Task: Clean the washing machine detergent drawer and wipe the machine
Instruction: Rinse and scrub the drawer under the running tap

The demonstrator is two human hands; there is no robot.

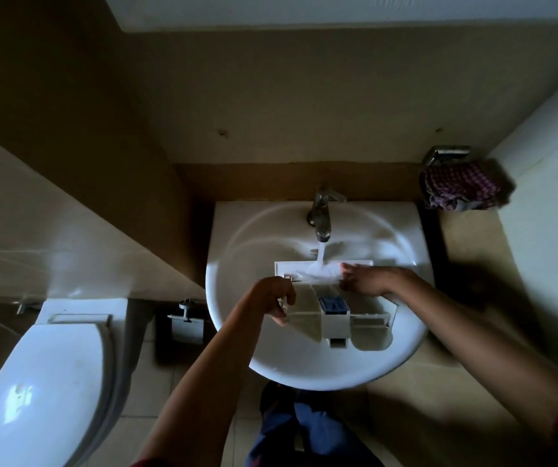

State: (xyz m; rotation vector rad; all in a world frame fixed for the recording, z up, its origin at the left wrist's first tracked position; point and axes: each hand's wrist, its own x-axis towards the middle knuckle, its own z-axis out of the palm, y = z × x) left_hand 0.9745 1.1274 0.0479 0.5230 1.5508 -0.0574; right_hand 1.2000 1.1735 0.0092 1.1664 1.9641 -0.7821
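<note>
Hands (276, 299) (367, 281) on drawer (336, 320) in sink (304, 369), R prob. flat.

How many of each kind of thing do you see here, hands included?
hands: 2, left hand and right hand
detergent drawer: 1
tap: 1
sink: 1
toilet: 1
checked cloth: 1
paper holder: 1
total: 8
</note>
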